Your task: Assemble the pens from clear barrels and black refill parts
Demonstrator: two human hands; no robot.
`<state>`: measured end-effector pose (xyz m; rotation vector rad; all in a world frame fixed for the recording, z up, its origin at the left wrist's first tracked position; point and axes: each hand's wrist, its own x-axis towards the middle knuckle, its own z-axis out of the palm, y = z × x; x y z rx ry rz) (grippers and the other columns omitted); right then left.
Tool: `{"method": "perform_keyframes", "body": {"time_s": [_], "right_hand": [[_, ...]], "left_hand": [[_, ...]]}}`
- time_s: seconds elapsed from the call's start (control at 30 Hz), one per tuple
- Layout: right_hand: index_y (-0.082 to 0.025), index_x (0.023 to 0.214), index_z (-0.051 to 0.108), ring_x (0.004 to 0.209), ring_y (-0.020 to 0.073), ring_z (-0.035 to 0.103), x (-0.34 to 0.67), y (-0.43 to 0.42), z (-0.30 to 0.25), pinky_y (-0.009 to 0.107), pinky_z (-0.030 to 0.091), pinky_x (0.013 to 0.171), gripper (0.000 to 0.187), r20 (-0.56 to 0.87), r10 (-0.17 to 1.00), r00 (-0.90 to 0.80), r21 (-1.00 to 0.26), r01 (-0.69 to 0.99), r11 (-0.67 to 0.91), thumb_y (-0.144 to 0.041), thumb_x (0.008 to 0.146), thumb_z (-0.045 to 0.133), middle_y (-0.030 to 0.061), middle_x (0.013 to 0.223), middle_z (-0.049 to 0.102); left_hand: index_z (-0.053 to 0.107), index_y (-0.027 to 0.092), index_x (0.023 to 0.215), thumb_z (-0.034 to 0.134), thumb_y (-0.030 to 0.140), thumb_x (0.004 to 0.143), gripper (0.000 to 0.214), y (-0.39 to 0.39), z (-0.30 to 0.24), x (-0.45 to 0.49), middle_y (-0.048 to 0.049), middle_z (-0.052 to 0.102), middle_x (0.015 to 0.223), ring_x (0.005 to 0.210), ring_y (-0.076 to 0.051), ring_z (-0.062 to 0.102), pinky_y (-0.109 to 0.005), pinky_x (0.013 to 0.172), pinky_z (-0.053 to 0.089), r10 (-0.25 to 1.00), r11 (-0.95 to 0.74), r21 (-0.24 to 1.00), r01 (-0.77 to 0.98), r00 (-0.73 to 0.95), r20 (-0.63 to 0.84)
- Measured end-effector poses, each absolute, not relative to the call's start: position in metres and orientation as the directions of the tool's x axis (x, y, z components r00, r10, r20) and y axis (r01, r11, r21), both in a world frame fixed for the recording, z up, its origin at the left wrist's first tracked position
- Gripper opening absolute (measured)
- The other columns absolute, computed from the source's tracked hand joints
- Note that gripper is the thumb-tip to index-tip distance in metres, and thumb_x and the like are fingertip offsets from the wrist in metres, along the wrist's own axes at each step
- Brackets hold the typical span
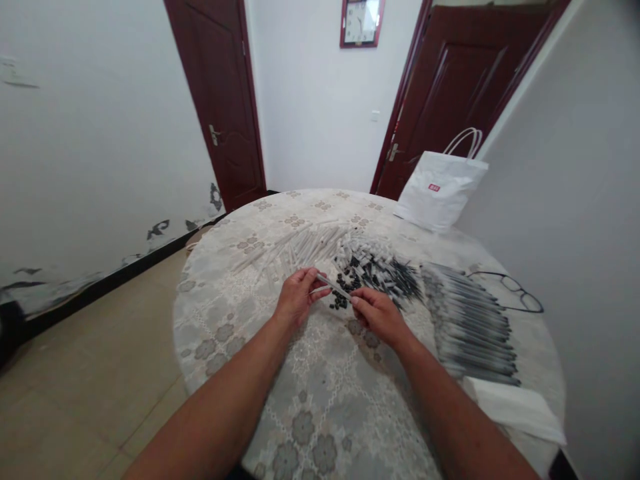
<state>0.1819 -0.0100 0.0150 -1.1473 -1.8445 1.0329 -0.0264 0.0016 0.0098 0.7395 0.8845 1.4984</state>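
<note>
A thin grey pen barrel (334,285) is held between both hands above the round table (220,300). My left hand (299,295) pinches its far end with closed fingers. My right hand (376,313) grips its near end, fingers curled. Just beyond the hands lie small black pen parts (345,288), a heap of white tubes (305,245) and a heap of dark pen pieces (385,270).
A row of several finished pens (470,323) lies at the right, with eyeglasses (515,290) behind it and folded white paper (515,407) at the near right edge. A white paper bag (440,190) leans on the right wall. Two dark doors stand behind.
</note>
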Motion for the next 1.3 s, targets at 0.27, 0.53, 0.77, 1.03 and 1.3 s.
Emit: {"method": "perform_keyframes", "body": {"time_s": [0.27, 0.53, 0.77, 1.03, 1.3], "right_hand": [[-0.021, 0.099, 0.069, 0.086, 0.0167, 0.064, 0.184, -0.010, 0.030, 0.025, 0.046, 0.078, 0.015, 0.445, 0.779, -0.442, -0.467, 0.627, 0.623, -0.024, 0.092, 0.055, 0.0037, 0.092, 0.071], [-0.020, 0.097, 0.072, 0.090, 0.0173, 0.061, 0.215, -0.014, 0.066, 0.027, 0.043, 0.082, 0.015, 0.205, 0.815, -0.542, -0.218, 0.786, 0.578, -0.025, 0.091, 0.059, 0.0061, 0.093, 0.068], [-0.019, 0.105, 0.069, 0.096, 0.0180, 0.060, 0.315, -0.003, 0.096, 0.027, 0.042, 0.090, 0.019, 0.296, 0.900, -0.321, -0.124, 0.921, 0.369, -0.019, 0.091, 0.056, 0.0069, 0.101, 0.069], [-0.019, 0.103, 0.073, 0.105, 0.0200, 0.060, 0.415, 0.023, 0.074, 0.028, 0.040, 0.096, 0.021, 0.241, 0.968, -0.070, 0.052, 0.997, 0.059, -0.020, 0.089, 0.057, 0.0084, 0.106, 0.070], [-0.019, 0.110, 0.072, 0.107, 0.0213, 0.060, 0.417, 0.022, 0.062, 0.029, 0.040, 0.096, 0.027, 0.202, 0.978, -0.044, 0.087, 0.996, 0.027, -0.023, 0.089, 0.055, 0.0098, 0.109, 0.070]], "left_hand": [[0.068, 0.016, 0.100, 0.074, 0.045, 0.077, 0.037, -0.004, 0.010, -0.012, -0.0106, 0.073, 0.095, 0.085, -0.023, 0.072, -0.038, 0.074, 0.061, 0.997, 0.007, 0.969, -0.245, 0.078, 0.012], [0.070, 0.015, 0.097, 0.073, 0.053, 0.074, 0.045, -0.006, 0.009, -0.017, -0.0108, 0.074, 0.096, 0.080, -0.023, 0.070, -0.037, 0.072, 0.061, 0.996, 0.044, 0.996, -0.078, 0.086, -0.037], [0.070, 0.015, 0.092, 0.072, 0.055, 0.072, 0.045, 0.002, 0.002, -0.020, -0.0080, 0.073, 0.091, 0.068, -0.018, 0.067, -0.033, 0.066, 0.059, 1.000, 0.030, 0.997, -0.066, 0.003, -0.030], [0.071, 0.015, 0.090, 0.072, 0.054, 0.072, 0.043, 0.003, 0.000, -0.020, -0.0067, 0.073, 0.088, 0.064, -0.016, 0.065, -0.029, 0.062, 0.056, 0.999, 0.052, 0.999, -0.002, -0.001, -0.052], [0.072, 0.016, 0.088, 0.072, 0.054, 0.071, 0.042, 0.006, -0.003, -0.022, -0.0052, 0.073, 0.086, 0.062, -0.015, 0.065, -0.027, 0.061, 0.055, 0.999, 0.040, 0.999, -0.009, -0.006, -0.040]]}}
